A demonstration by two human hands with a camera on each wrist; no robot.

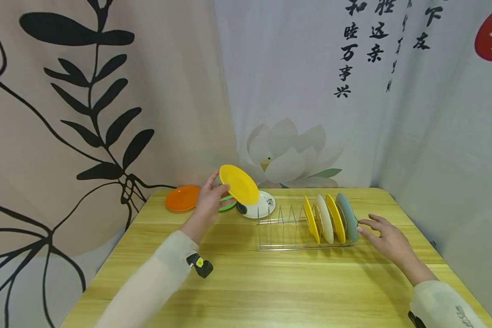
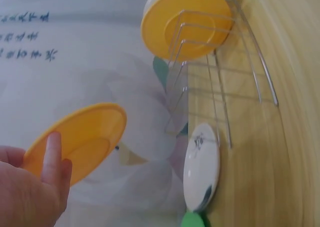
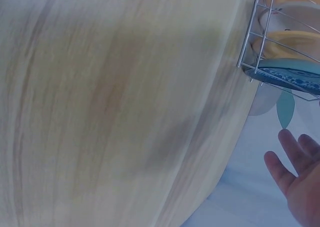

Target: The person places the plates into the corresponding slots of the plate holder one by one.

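Observation:
My left hand (image 1: pixel 207 205) grips a yellow plate (image 1: pixel 241 184) by its edge, raised above the back of the table. In the left wrist view that plate (image 2: pixel 95 134) is tilted, with fingers lying across its near side. A wire dish rack (image 1: pixel 284 249) stands right of the middle. Its right part holds two yellow plates, a white plate (image 1: pixel 325 218) and a light blue plate (image 1: pixel 347 217), all upright. Beside the rack's right end is my right hand (image 1: pixel 387 239), its fingers spread and holding nothing. The right wrist view has those fingers (image 3: pixel 280 169) below the blue-patterned plate (image 3: pixel 290 76).
Behind the left forearm, an orange plate (image 1: pixel 182 198) lies at the table's back left. A green plate (image 1: pixel 227 206), partly hidden by the hand, and a white patterned plate (image 1: pixel 266 204) lie near the back edge. A printed curtain (image 1: pixel 180 91) hangs behind the wooden table (image 1: pixel 238 291).

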